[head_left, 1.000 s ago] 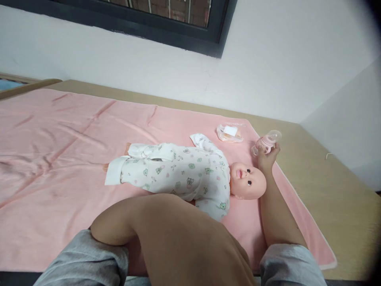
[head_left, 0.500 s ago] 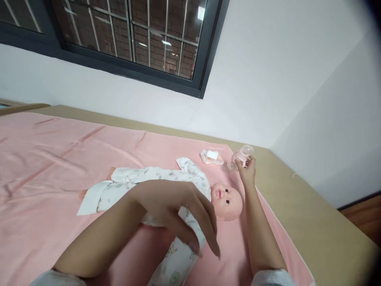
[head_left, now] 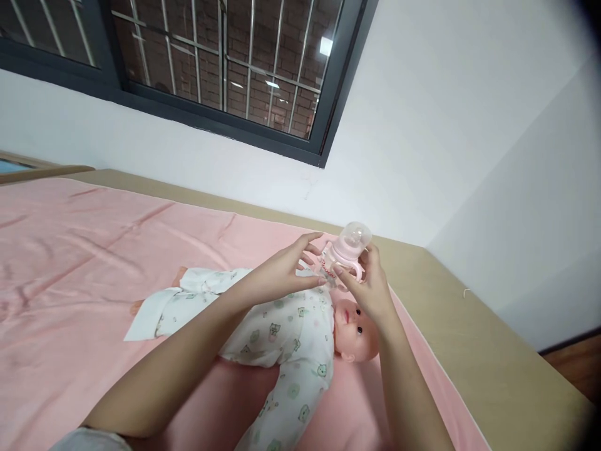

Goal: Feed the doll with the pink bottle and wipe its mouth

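My right hand (head_left: pixel 369 282) grips a clear baby bottle (head_left: pixel 342 257) with pink handles and a transparent domed cap. The bottle is tilted, its cap pointing up and to the right. My left hand (head_left: pixel 293 266) is beside the bottle's lower left, fingers spread and curved around the air there; whether a fingertip touches it I cannot tell. Below both hands a baby doll (head_left: pixel 282 326) lies on its back in white printed clothes. Its head (head_left: pixel 354 332) is toward the right, partly behind my right wrist.
A pink blanket (head_left: pixel 94 263) with creases covers most of the wooden surface (head_left: pixel 460 326). Behind it rises a white wall (head_left: pixel 235 169) with a dark-framed, barred window (head_left: pixel 225 62). A small white hook-like bit (head_left: pixel 466 292) is at the right edge.
My right hand has brought the bottle left and nearer. My left hand has moved from above the doll up and forward to the bottle. The small plastic packet is now hidden behind them.
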Demonstrator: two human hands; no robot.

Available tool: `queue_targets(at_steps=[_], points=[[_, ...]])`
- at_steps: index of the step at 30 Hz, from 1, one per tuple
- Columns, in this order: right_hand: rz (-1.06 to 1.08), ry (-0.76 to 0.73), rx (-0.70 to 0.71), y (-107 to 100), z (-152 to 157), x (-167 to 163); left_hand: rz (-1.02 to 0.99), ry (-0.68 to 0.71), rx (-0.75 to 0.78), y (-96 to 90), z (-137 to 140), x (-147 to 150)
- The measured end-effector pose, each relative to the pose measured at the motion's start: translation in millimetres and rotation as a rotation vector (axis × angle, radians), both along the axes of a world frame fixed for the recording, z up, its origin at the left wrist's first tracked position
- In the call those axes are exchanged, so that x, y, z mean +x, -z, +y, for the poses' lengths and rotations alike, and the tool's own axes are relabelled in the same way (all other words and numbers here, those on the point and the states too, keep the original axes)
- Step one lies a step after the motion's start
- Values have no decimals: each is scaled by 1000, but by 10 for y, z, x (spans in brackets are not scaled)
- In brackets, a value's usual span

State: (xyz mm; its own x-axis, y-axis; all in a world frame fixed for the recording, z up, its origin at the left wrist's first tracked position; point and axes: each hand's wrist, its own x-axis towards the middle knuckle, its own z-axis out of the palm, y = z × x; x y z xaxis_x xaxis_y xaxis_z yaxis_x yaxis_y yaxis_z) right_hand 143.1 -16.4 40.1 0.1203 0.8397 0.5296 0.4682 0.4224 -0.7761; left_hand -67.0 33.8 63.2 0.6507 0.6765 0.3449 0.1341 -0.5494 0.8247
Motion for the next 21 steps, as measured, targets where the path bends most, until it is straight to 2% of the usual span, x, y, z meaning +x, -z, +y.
queue_targets(at_steps=[6, 11, 16, 21], points=[[-42, -45, -17, -10, -103, -268, 5, -18, 225, 42, -58, 50], [-30, -76, -89, 1, -148, -377, 25, -24, 300, 45, -78, 74], [18, -154, -98, 62, -154, -401, 156, -159, 343, 68, -59, 93], [10, -38, -41, 87, -143, -342, 283, -226, 405, 45, -62, 130]])
